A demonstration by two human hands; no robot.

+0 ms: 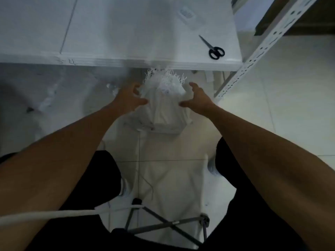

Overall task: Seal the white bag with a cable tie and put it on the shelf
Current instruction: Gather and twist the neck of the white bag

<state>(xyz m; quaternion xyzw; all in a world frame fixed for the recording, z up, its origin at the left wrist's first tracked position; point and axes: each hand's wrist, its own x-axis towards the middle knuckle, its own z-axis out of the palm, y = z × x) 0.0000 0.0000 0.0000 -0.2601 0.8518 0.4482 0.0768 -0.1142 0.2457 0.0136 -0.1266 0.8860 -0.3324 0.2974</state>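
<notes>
The white bag (pixel 166 113) stands on the tiled floor just below the table's front edge. Its frayed, gathered top (pixel 165 82) points up toward the table. My left hand (pixel 129 97) is at the bag's left side with fingers spread, thumb close to the cloth. My right hand (pixel 196 99) is at the bag's right side, fingers also apart, its thumb near the bag's shoulder. Neither hand grips anything. I cannot make out a cable tie; the picture is blurred.
A white table (pixel 126 33) fills the top, with black-handled scissors (pixel 213 48) near its right corner and a small clear packet (pixel 187 15) behind them. A perforated white shelf post (pixel 261 46) rises at right. Stool legs (pixel 163 223) and a white cable (pixel 54 214) lie below.
</notes>
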